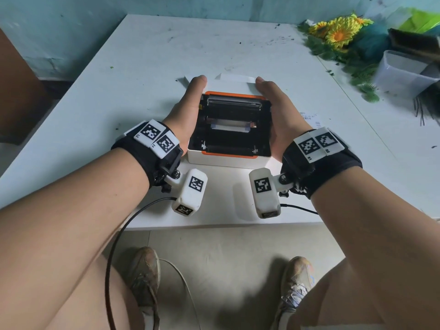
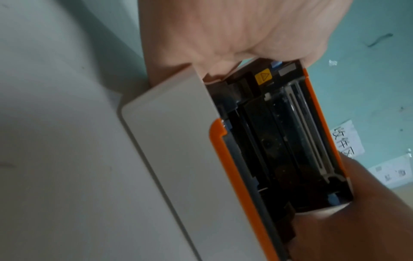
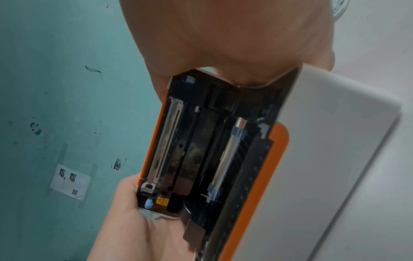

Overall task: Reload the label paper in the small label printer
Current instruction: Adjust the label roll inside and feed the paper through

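A small white label printer (image 1: 226, 159) with orange trim stands near the table's front edge, its lid tilted up and back. Its black inside shows a roller (image 1: 229, 126) with bluish ends; I see no paper roll in it. My left hand (image 1: 188, 108) grips the printer's left side, thumb lying along the raised lid. My right hand (image 1: 278, 110) grips the right side the same way. The fingers of both are hidden behind the body. White label paper (image 1: 235, 78) lies just behind the lid. The wrist views show the printer (image 2: 178, 141) (image 3: 335, 141) held between the two hands.
Artificial sunflowers (image 1: 338, 32) and greenery lie at the back right beside a clear plastic box (image 1: 402, 72). A printed label sheet (image 1: 310, 119) lies right of the printer. The white table (image 1: 142, 67) meets a teal wall behind. A brown object (image 1: 14, 91) stands at the left.
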Demonstrator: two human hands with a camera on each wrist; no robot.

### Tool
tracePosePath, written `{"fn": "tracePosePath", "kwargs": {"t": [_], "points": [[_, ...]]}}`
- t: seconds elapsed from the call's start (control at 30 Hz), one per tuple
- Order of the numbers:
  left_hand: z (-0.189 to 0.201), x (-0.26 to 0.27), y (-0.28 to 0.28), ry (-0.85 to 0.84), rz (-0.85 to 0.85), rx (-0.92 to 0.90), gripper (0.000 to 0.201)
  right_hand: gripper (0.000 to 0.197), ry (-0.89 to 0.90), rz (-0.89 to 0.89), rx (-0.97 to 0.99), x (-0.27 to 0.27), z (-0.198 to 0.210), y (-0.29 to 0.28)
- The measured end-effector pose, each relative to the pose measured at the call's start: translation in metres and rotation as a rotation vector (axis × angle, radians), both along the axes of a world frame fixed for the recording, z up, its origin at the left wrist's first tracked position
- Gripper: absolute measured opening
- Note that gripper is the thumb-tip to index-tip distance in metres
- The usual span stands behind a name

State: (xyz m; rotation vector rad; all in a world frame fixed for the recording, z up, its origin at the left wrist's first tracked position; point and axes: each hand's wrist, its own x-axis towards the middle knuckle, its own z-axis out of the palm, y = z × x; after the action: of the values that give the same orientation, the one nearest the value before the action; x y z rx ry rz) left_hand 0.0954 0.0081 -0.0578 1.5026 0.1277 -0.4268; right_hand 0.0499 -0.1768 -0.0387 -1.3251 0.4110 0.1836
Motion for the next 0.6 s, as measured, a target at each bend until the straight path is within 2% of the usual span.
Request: {"fn": "tracePosePath", "kwargs": {"t": [0.07,0.17,0.27,0.43,0.53,0.6], "points": [[0.002,-0.002,-0.001,0.002,0.005,-0.022,0.051,0.045,-0.001,0.011,0.013,-0.001,0.001,0.000],[0.003,-0.005,-0.001,0.005,0.026,-0.048,0.047,0.046,-0.005,0.013,0.018,-0.001,0.000,-0.001],[0.000,-0.005,0.000,0.018,0.054,-0.030,0.049,0.049,0.000,0.034,0.024,-0.001,0.001,-0.002],[-0.002,-0.006,-0.005,-0.010,0.089,-0.004,0.059,0.030,-0.033,0.078,0.056,-0.007,-0.001,-0.010],[-0.002,-0.007,-0.006,-0.020,0.090,0.036,0.071,0.030,-0.046,0.081,0.041,-0.010,-0.002,-0.010],[0.000,-0.008,-0.004,-0.023,0.067,0.018,0.067,0.033,-0.056,0.075,0.006,-0.012,-0.003,-0.006]]}}
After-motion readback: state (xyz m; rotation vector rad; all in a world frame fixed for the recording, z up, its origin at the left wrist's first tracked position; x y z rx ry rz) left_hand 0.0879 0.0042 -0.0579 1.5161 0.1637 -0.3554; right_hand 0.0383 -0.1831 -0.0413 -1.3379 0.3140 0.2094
